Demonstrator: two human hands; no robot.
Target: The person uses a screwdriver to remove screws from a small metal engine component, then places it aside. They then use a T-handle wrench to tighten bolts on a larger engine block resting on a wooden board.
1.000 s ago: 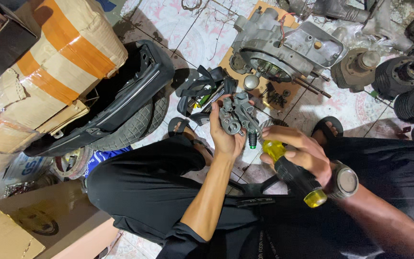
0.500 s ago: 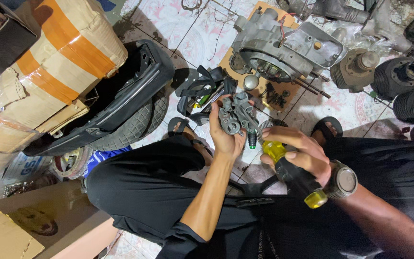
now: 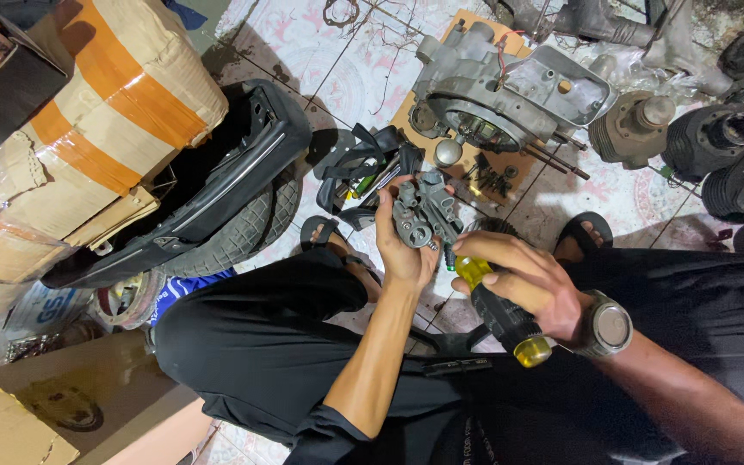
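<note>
L hand (image 3: 405, 250) fingers clamped carburettor (image 3: 424, 213); R hand (image 3: 523, 280) gripped screwdriver (image 3: 497, 301), tip at 5 o'clock; axial alignment w/ screw advised

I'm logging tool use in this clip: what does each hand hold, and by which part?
The left hand grips a small grey metal carburettor around its body. The right hand holds a yellow-and-black screwdriver by its handle.

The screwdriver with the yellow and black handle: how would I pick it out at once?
Start from the big grey metal engine casing on the tiled floor and come down to the person's two hands. The right hand grips the yellow and black screwdriver, its tip against the small grey carburettor held in the left hand. Nothing else nearby is translucent yellow.
</note>
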